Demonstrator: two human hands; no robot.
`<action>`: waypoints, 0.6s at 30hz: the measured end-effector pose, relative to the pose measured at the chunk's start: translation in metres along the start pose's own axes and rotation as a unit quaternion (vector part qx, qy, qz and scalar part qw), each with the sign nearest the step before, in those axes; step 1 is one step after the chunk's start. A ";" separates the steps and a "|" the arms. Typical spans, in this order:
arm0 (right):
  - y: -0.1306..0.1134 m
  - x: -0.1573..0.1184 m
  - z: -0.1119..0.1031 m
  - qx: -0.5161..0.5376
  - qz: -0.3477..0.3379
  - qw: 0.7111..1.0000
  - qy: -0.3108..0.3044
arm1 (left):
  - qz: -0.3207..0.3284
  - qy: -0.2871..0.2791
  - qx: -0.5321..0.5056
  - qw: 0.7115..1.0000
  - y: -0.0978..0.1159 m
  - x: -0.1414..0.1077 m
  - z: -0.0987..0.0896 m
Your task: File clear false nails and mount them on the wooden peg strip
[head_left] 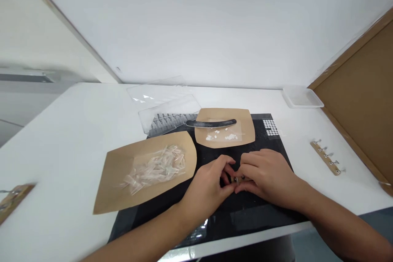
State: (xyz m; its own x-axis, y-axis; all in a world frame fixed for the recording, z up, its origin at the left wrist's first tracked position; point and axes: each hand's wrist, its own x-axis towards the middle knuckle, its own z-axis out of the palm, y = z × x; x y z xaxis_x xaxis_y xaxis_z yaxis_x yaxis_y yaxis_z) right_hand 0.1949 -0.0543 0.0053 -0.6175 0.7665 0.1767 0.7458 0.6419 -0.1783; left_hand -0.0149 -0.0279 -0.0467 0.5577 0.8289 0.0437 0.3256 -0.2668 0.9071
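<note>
My left hand (210, 178) and my right hand (267, 174) meet over the black mat (236, 217), fingertips nearly touching. Between them they pinch a small light-brown strip (238, 179) with shiny round metal bits on it. Most of that strip is hidden behind my fingers. Just beyond my hands lies a cardboard tray (247, 125) holding small white dots (231, 136), with a curved black nail file (211, 123) across it. Left of my left hand, a larger cardboard tray (112, 180) carries a heap of clear false nail tips (162, 166).
A wooden strip with metal stands (327, 158) lies at the right, and a blurred similar one (15, 200) at the far left. Clear plastic cases (168, 114) lie behind the trays. A sheet of white dots (270, 127), a shallow plastic box (302, 97) and a cardboard panel (362, 90) are rightward.
</note>
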 end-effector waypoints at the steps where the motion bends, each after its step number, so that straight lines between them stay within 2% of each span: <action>1: 0.000 0.000 -0.001 -0.007 0.002 1.000 -0.001 | 0.001 0.003 0.001 1.000 0.000 0.000 0.000; 18: 0.002 0.001 0.002 0.007 0.017 1.000 -0.010 | 0.014 -0.010 0.012 1.000 0.001 -0.001 0.000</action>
State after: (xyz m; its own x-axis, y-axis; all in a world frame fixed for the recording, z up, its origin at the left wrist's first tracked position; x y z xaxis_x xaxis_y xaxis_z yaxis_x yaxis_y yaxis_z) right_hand 0.1951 -0.0527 0.0027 -0.5971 0.7877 0.1516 0.7625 0.6160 -0.1977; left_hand -0.0155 -0.0292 -0.0460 0.5817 0.8112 0.0596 0.3274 -0.3006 0.8958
